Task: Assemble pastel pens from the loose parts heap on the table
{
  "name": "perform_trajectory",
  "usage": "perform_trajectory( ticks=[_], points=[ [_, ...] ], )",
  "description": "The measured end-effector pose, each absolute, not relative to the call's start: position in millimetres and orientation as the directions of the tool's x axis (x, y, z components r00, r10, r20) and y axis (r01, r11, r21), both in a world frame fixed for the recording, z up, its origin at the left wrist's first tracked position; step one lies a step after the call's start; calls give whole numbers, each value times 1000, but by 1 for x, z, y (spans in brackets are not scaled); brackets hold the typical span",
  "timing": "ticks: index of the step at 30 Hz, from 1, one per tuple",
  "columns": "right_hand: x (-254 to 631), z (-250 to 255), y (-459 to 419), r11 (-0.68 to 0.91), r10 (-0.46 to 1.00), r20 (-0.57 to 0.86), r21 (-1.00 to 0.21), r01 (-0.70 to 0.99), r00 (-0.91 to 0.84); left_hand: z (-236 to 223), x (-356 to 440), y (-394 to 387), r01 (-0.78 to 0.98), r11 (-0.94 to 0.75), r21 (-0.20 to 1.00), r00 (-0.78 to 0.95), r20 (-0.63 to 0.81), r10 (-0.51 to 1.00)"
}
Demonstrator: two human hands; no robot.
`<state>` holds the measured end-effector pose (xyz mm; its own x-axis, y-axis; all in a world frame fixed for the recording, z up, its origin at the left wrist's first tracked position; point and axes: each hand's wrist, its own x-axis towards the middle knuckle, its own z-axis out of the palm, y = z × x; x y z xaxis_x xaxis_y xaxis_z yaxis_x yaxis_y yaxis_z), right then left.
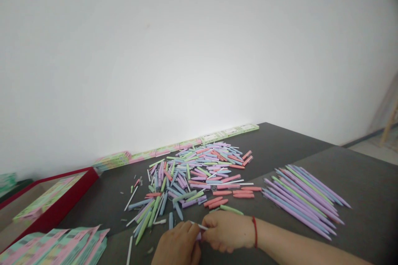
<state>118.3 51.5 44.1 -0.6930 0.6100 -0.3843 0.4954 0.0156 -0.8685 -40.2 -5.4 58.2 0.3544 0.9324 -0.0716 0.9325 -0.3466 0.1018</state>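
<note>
My left hand [178,243] and my right hand [226,232] meet at the near edge of the dark table. The right hand's fingers are closed on a thin white stick [202,227], like a pen refill. A bit of lilac pen part [198,236] shows at the left hand's curled fingertips; the fingers hide the rest. Just beyond them spreads a heap of pastel pen parts [186,192] in lilac, blue, green and coral, mixed with white sticks. A green pen part [231,209] lies right behind the right hand.
Long pastel pens [306,198] lie side by side on the right. Flat printed boxes [168,149] line the wall [199,49]. At left stand a red-rimmed box [74,196] and a fan of pink-and-green printed packets [62,246]. The dark table [289,144] has small scraps near the heap.
</note>
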Motion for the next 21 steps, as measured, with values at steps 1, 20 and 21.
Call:
perform_trajectory(
  ticks=[1, 20, 21],
  points=[
    [116, 43, 51, 0, 610, -386, -873, 487, -692, 58, -40, -5, 931, -347, 115, 356, -73, 932],
    [110, 36, 47, -142, 602, -413, -898, 417, -684, 73, -26, -7, 931, -347, -111, 330, -147, 933],
    [109, 35, 48, -166, 594, -410, -904, 394, -692, 72, -27, -6, 932, -348, -100, 332, -142, 932]
  ],
)
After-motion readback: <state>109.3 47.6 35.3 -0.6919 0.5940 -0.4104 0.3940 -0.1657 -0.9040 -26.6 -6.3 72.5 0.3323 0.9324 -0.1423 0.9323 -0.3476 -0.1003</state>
